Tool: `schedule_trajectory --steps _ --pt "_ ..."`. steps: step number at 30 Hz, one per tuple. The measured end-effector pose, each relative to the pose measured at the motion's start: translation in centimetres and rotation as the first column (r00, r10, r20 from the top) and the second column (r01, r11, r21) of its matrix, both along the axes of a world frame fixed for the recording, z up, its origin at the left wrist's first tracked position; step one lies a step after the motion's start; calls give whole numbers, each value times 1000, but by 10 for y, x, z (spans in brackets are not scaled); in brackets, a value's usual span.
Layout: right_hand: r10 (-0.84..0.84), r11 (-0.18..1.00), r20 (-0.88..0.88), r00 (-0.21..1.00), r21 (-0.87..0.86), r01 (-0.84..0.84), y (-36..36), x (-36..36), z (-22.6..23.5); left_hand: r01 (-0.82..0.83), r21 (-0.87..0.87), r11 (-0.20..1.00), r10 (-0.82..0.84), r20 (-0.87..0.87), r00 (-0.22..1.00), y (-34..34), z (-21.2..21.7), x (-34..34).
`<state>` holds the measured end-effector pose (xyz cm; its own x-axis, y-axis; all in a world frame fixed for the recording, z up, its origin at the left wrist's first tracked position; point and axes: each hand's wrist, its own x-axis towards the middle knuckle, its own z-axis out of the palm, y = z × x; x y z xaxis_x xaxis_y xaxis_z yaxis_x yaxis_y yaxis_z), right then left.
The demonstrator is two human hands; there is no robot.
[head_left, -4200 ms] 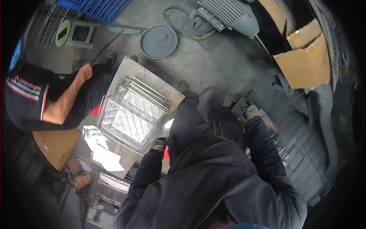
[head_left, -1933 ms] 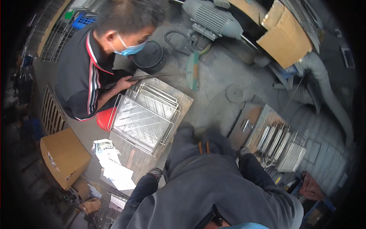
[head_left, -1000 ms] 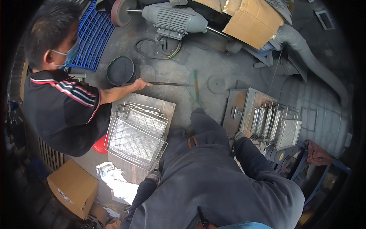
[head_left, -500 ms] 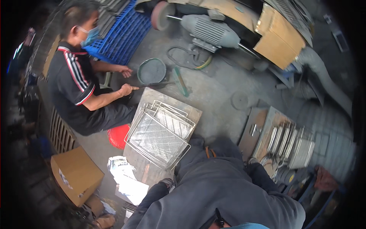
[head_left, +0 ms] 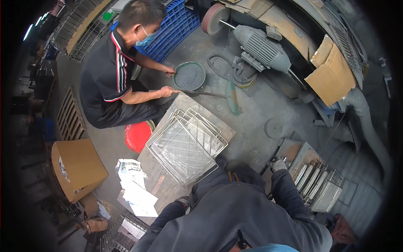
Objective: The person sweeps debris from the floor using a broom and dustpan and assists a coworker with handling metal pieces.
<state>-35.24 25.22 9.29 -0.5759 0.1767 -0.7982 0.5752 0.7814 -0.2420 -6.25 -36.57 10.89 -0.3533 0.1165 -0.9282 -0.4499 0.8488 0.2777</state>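
The person's right arm, in a dark padded sleeve, bends at the elbow and reaches forward and to the right. The right hand (head_left: 277, 164), in a pale work glove, rests at the near edge of a row of metal trays (head_left: 317, 185) standing on edge side by side on the concrete floor (head_left: 256, 122). Whether its fingers are closed on a tray edge cannot be told; the hand is small in the view and partly hidden.

The left arm runs down and to the left. The left hand (head_left: 183, 201) shows only as a dark gloved shape at the near edge of the low table (head_left: 156, 191), and its grip cannot be told.

On the table, just ahead of the left hand, lies a fanned stack of wire mesh trays (head_left: 186, 146), rectangular, silver-grey, with fine grid mesh inside thin rod frames.

Across the table a co-worker (head_left: 113, 80) crouches in a dark striped shirt, one hand on a long thin rod (head_left: 200, 93), the other at a round green-rimmed pan (head_left: 189, 76) of grey powder. A red stool (head_left: 137, 136), a cardboard box (head_left: 77, 168) and loose papers (head_left: 133, 189) lie to the left.
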Motion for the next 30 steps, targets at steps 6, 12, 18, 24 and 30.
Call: schedule_trajectory --steps 6,12,18,24,30 --pt "-286 958 -150 946 -34 284 90 100 -22 232 154 960 -252 125 960 8 7 -50" --pt "-241 960 -104 965 123 253 94 210 -14 181 -7 983 -169 325 930 9 23 -91" --pt "265 961 458 848 -60 -268 156 235 -47 124 -52 991 -108 247 963 83 65 -121" --pt "92 991 -26 995 98 -89 260 71 -121 504 -171 847 -530 -181 829 173 45 -13" --pt "-48 885 103 993 -457 90 356 -161 -168 -728 -64 682 730 -4 684 357 -19 115"
